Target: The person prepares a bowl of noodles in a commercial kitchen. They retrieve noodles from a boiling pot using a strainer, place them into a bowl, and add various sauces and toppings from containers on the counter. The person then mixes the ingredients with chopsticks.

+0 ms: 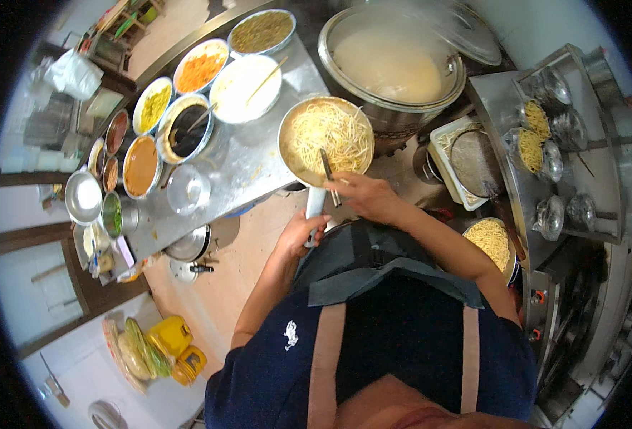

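Observation:
My left hand (299, 233) grips the pale handle (315, 206) of a saucepan (282, 153) in front of my apron. Bean sprouts (329, 134), possibly mixed with noodles, fill much of the pan. From the right, my right hand (369, 197) holds a pair of chopsticks (326, 163) whose tips reach into the sprouts. Left of the pan, a transparent plastic bowl (188, 189) sits on the steel counter (240, 177). Beyond it stand a bowl of dark sauce (190, 126) with a spoon and a bowl of white food (235, 88).
A large steaming pot (324, 51) stands beyond the pan. To the right are a white tub (463, 201) with a mesh strainer (471, 161), a basin of noodles (487, 244) and bagged noodle portions (530, 150). Several topping bowls, one with shredded carrot (203, 65), line the counter's far side.

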`<state>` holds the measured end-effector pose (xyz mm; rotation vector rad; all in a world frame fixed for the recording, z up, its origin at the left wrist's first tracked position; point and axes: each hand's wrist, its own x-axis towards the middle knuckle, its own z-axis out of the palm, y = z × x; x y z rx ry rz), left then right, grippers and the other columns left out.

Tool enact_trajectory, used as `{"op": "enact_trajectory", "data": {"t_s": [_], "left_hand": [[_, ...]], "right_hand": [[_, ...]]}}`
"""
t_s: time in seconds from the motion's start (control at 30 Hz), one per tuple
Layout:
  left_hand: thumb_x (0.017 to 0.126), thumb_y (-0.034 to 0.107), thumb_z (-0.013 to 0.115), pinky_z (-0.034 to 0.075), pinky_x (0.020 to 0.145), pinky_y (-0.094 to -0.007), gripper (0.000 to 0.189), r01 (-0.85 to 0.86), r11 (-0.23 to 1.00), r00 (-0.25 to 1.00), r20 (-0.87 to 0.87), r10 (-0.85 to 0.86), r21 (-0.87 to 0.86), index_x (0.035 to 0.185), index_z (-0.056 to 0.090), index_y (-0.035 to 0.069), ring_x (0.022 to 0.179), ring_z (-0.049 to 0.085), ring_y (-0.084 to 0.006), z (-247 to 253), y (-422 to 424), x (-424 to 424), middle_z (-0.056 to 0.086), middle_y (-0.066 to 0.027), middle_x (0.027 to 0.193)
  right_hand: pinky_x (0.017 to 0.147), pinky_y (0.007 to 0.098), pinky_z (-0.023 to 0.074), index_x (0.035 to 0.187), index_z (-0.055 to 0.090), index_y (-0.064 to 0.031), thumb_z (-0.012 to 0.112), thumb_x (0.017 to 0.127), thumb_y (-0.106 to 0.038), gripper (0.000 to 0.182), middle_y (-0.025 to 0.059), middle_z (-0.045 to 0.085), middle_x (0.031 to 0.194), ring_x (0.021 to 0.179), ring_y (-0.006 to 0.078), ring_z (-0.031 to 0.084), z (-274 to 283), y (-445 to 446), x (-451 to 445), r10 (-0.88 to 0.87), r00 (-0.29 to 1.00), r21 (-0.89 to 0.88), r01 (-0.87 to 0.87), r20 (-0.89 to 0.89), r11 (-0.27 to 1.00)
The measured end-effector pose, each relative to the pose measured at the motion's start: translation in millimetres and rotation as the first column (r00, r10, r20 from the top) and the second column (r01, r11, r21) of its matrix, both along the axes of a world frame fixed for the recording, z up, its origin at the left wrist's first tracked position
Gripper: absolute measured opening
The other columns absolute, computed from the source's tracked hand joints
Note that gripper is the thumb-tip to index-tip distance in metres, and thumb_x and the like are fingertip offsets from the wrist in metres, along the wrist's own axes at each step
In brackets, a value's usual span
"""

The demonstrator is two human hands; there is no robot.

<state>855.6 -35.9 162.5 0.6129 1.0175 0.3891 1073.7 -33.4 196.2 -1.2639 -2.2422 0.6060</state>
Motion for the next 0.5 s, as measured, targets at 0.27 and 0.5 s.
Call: {"op": "enact_trajectory", "data": {"t_s": [0.27, 0.5], "left_hand": [[0.080, 0.015, 0.062, 0.034, 0.037, -0.0233, 0.018, 0.141, 0.986, 0.982, -0.140, -0.128, 0.085, 0.085, 0.048, 0.004, 0.044, 0.045, -0.0097, 41, 37, 57, 0.047, -0.0011, 0.059], [0.077, 0.013, 0.064, 0.033, 0.037, -0.0243, 0.021, 0.072, 0.995, 0.988, -0.145, -0.061, 0.069, 0.090, 0.051, 0.002, 0.043, 0.044, -0.0107, 53, 116, 128, 0.048, -0.0018, 0.059]], "right_hand": [[0.067, 0.0324, 0.0483, 0.093, 0.058, -0.0072, 0.060, 0.080, -0.010, 0.014, 0.0100, 0.056, 0.093, 0.078, 0.0276, 0.059, -3, 78, 56, -0.186, 0.950, 0.204, 0.240, -0.251, 0.949], [0.067, 0.0276, 0.0468, 0.092, 0.060, -0.0014, 0.053, 0.089, -0.009, 0.011, 0.0066, 0.058, 0.084, 0.070, 0.0153, 0.058, 9, 97, 177, -0.448, 0.554, -0.130, 0.519, -0.702, 0.845]]}}
